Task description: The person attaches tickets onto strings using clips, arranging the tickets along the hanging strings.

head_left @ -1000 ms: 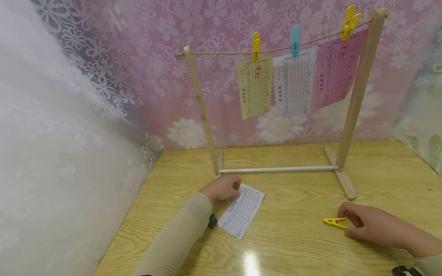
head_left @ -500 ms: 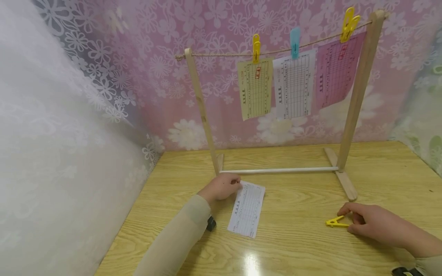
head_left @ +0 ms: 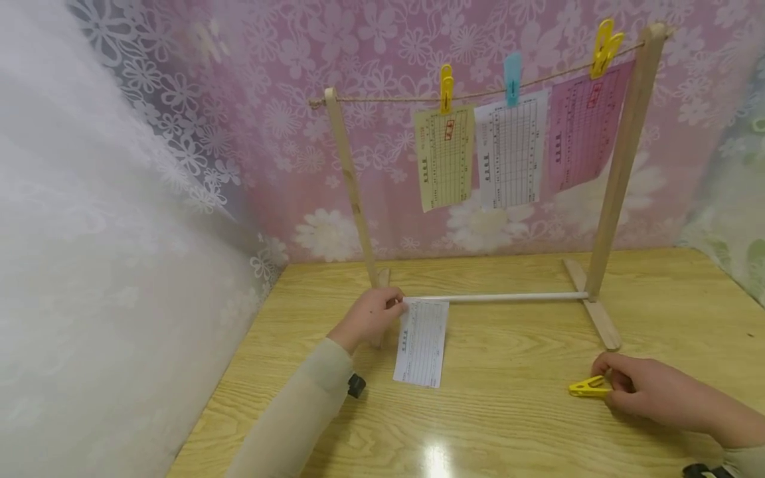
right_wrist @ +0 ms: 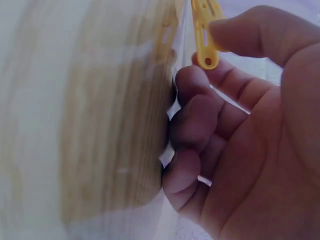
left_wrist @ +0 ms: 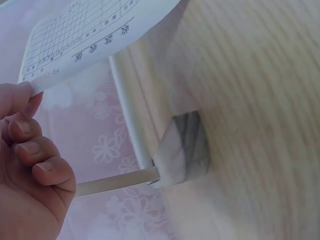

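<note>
My left hand pinches a corner of a white printed receipt slip between thumb and index finger. The slip is raised off the table in the left wrist view, its printed face showing, beside the foot of the wooden stand. At the right, my right hand holds a yellow clothespin between thumb and fingers, low over the tabletop. In the right wrist view the thumb presses the clothespin's handle, and the other fingers curl close to the wood.
A rope strung between the stand's posts bears a yellow slip, a white slip and a pink slip, each hung by a clothespin. A white rod joins the posts low down. Floral curtains surround the wooden table.
My left hand has lifted the white slip and shifted it up toward the rod, and the slip now hangs straighter. The yellow clothespin's handles have come closer together in my right hand.
</note>
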The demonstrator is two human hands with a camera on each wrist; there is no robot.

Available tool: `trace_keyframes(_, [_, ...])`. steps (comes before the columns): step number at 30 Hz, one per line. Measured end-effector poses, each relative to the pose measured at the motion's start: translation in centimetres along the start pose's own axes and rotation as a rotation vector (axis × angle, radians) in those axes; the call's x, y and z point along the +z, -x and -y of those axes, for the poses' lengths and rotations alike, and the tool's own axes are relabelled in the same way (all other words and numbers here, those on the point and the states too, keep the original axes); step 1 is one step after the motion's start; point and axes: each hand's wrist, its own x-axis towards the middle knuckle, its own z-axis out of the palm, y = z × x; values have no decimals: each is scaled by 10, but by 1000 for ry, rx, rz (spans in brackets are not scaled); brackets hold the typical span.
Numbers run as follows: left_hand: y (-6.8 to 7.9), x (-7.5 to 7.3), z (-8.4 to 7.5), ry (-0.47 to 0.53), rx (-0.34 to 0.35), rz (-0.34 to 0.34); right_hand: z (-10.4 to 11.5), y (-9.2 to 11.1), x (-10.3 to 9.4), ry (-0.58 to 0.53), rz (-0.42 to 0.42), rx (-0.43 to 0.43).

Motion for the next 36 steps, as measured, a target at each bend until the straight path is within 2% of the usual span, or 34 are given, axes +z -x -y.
trace_keyframes(3, [2,-5,-1,-1,19,-36,1,-2,-1,-30,-13,-15])
trace_keyframes(10, [5,-12,-4,-2,28,-65,8,-9,-3,-59,-111,-134])
trace_keyframes(19, [8,-29,-13,47,78,-85,24,-17,-13,-84,-181,-179])
trace_keyframes(23, [7,-38,-17,43,91,-102,35,-23,-20,-84,-223,-223])
trace_keyframes(28, [6,-50,-26,26,83,-128,52,-31,-31,-96,-216,-261])
trace_keyframes(36, [5,-68,-34,10,132,-169,91,-45,-56,-58,-238,-241])
